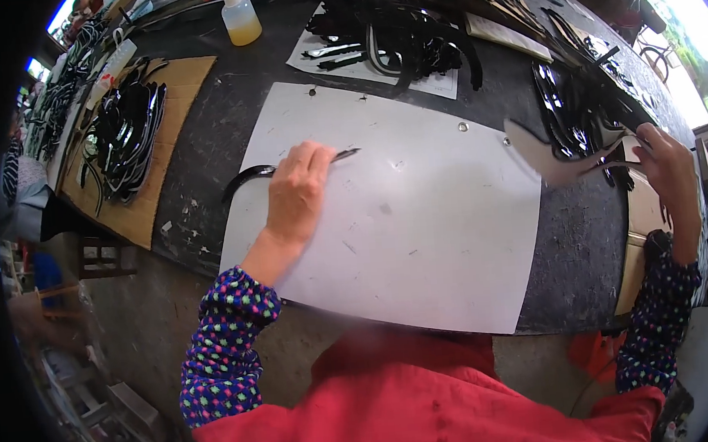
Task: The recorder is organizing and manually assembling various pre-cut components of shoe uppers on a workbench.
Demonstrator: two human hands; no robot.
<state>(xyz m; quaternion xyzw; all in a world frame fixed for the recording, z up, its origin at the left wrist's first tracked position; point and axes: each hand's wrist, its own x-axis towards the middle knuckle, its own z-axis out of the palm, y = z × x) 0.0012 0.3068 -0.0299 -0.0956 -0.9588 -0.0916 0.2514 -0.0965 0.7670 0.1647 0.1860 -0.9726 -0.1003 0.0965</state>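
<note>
Mind the black strip (246,178) under your left hand (296,188): it is narrow and curved, so if you press unevenly, it could twist or slide across the smooth white board (406,258). Its thin tip pokes out beyond your knuckles, and a careless drag there might bend it or nick the shiny face. Your right hand (668,162) is out over the table's right side with a pale grey piece (563,161), which reaches back over the board's upper right corner. Blurred and thin-looking, that piece could snag on the heap of black strips (556,112) just beside it, or on an eyelet (463,127) in the board, if you swing it low.

Your left fingers are together, closed down on the strip; your right fingers look pinched on the grey piece's narrow end, though the blur leaves the exact grip unclear.

As for looks, the strip lies toward the board's upper left, its rounded end hanging past the left edge. It is glossy black with a bright highlight along the bend, and it tapers to a point at the right. Your hand hides its middle, so you cannot judge that stretch from this view.
</note>
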